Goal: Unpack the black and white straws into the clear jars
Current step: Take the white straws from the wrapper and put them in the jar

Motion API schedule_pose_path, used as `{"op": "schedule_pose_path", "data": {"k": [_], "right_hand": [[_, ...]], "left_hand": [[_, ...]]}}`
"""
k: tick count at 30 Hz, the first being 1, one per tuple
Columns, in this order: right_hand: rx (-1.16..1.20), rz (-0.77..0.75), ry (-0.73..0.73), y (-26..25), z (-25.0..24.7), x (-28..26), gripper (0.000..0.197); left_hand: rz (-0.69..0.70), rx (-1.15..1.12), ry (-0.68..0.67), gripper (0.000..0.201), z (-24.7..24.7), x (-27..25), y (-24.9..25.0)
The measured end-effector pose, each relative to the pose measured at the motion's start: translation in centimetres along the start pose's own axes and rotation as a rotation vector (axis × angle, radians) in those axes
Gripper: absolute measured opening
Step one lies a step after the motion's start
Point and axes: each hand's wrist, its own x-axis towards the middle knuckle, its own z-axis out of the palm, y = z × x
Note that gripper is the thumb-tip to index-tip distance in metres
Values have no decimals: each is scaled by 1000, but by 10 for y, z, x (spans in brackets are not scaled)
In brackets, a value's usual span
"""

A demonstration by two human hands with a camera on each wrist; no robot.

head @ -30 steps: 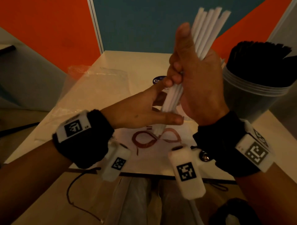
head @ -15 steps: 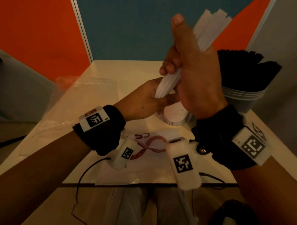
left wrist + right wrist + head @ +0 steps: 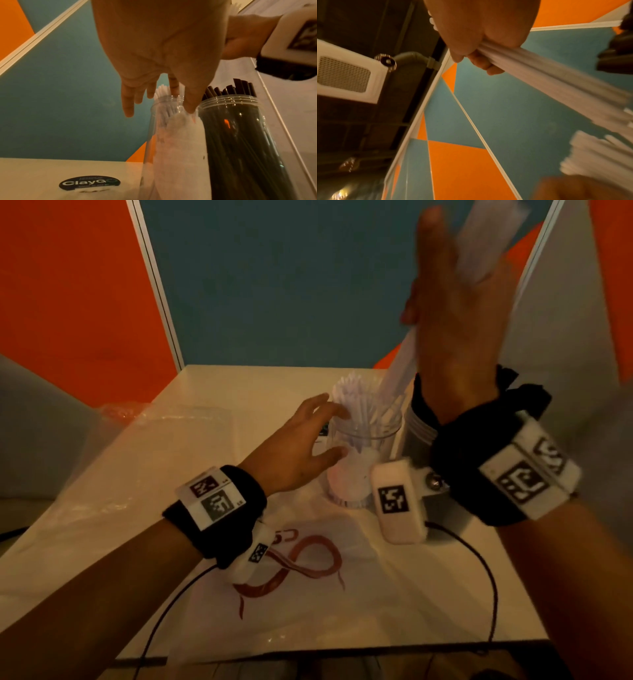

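My right hand is raised and grips a bundle of white straws that slants down toward a clear jar holding more white straws. In the right wrist view its fingers curl round that bundle. My left hand reaches to the jar with straight, spread fingers. Its thumb touches the jar's shoulder. A second clear jar, packed with black straws, stands right beside it; in the head view my right wrist mostly hides it.
A white plastic bag with a red logo lies on the white table in front of the jars. A clear empty bag lies at the left. A black cable loops at the right. Orange and teal partitions stand behind.
My right hand has lifted the white bundle higher. My left hand has let go of the bundle's lower end and dropped to the jar.
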Motion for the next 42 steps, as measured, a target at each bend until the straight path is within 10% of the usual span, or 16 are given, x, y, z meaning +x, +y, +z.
{"op": "schedule_pose_path", "data": {"k": [14,25,28,30,42], "right_hand": [[-168,514,-121,74,25,-33,33],[-181,94,-185,69,16,-20,77],[-345,-41,-342,71,15,-18,54],[-590,-26,-474,78,15,-19,25],[-997,129,-842,89,16,-26,67]], "left_hand": [[40,-131,35,56,9,1,3],[30,-148,29,59,10,1,2],[44,-154,29,57,10,1,3],[42,-156,25,58,9,1,3],[-33,-102,-128,86,1,1,2]]}}
